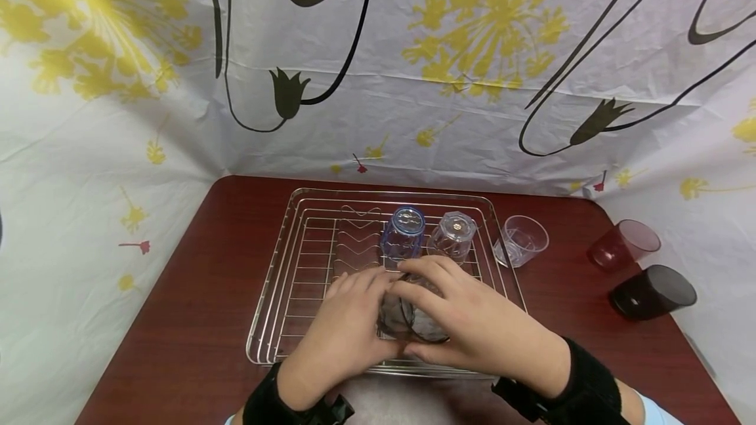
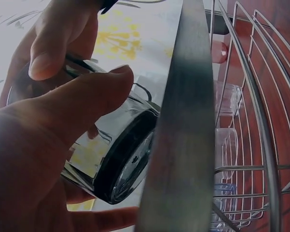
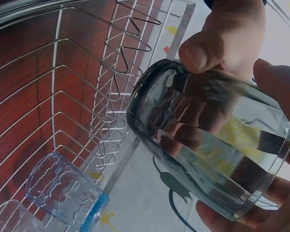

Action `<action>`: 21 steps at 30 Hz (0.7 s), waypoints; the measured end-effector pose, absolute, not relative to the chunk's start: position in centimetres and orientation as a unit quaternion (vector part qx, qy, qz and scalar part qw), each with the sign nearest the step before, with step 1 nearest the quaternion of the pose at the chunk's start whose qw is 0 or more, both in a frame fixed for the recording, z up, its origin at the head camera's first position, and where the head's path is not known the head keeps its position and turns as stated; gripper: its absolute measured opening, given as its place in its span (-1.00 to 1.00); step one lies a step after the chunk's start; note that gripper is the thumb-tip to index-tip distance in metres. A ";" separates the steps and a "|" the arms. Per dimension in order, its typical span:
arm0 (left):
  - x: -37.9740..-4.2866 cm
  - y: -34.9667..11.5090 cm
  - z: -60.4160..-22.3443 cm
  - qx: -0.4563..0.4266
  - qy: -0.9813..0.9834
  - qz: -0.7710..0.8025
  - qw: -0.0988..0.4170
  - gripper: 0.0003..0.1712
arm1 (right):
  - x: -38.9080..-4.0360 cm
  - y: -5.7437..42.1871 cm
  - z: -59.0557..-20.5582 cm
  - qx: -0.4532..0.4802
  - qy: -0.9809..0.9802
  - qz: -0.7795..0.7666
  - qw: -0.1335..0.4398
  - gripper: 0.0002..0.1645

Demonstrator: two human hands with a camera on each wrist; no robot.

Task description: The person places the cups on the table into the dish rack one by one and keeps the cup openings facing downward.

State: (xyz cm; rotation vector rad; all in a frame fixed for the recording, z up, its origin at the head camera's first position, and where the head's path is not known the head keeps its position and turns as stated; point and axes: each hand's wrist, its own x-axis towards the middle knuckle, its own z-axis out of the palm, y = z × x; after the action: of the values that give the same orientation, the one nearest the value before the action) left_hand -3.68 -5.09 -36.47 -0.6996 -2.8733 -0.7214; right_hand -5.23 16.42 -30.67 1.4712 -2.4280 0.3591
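Two hands [image 1: 348, 325] [image 1: 480, 315] grip a grey glass [image 3: 205, 145] near the front edge of the rack [image 1: 304, 294].

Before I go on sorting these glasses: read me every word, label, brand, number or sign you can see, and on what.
No readable text in any view.
Held glass: small dark mark on the base, too unclear to read.
Blue glass: mark on the base, too small to read.
Clear glass beside it: same.
Cloth: printed flowers, no lettering seen.
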 end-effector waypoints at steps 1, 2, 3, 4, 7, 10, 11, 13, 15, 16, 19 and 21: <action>-3.7 -5.1 -36.5 -0.230 -0.943 -0.236 0.050 0.01 | -5.2 16.5 -30.7 0.509 -0.840 0.124 0.141 -0.14; -3.7 -5.1 -36.4 -0.231 -0.942 -0.237 0.050 0.01 | -5.3 16.5 -30.8 0.510 -0.839 0.126 0.143 -0.13; -3.7 -5.2 -36.3 -0.231 -0.943 -0.236 0.049 0.03 | -5.3 16.5 -30.9 0.510 -0.838 0.127 0.144 -0.13; -3.7 -5.2 -36.3 -0.231 -0.943 -0.236 0.049 0.04 | -5.3 16.6 -31.0 0.509 -0.839 0.128 0.142 -0.13; -3.6 -5.3 -36.1 -0.228 -0.943 -0.237 0.045 0.04 | -5.4 16.7 -31.2 0.508 -0.839 0.136 0.139 -0.12; -3.6 -5.5 -35.8 -0.224 -0.944 -0.238 0.042 0.01 | -5.5 16.9 -31.2 0.500 -0.846 0.141 0.125 -0.13; -3.7 -5.5 -35.8 -0.223 -0.945 -0.238 0.040 0.00 | -5.5 17.0 -31.3 0.497 -0.847 0.142 0.121 -0.12; -3.7 -5.6 -35.6 -0.221 -0.946 -0.235 0.038 -0.01 | -5.6 17.1 -31.3 0.489 -0.853 0.142 0.116 -0.13; -3.8 -5.7 -35.5 -0.221 -0.946 -0.233 0.037 -0.01 | -5.6 17.3 -31.5 0.486 -0.855 0.144 0.114 -0.13; -3.8 -5.7 -35.4 -0.221 -0.947 -0.231 0.037 -0.01 | -5.6 17.4 -31.5 0.485 -0.855 0.144 0.115 -0.13; -3.8 -5.9 -35.1 -0.223 -0.947 -0.227 0.039 -0.01 | -5.8 17.7 -31.7 0.484 -0.854 0.146 0.122 -0.12; -3.9 -6.0 -34.9 -0.223 -0.947 -0.225 0.041 -0.01 | -5.9 17.8 -31.9 0.483 -0.854 0.148 0.127 -0.11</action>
State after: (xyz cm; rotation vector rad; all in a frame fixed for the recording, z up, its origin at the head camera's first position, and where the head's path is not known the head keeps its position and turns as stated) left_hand -3.86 -5.99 -34.92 -0.6831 -2.9006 -0.6901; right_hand -5.88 17.77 -31.89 1.4056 -2.4849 0.4300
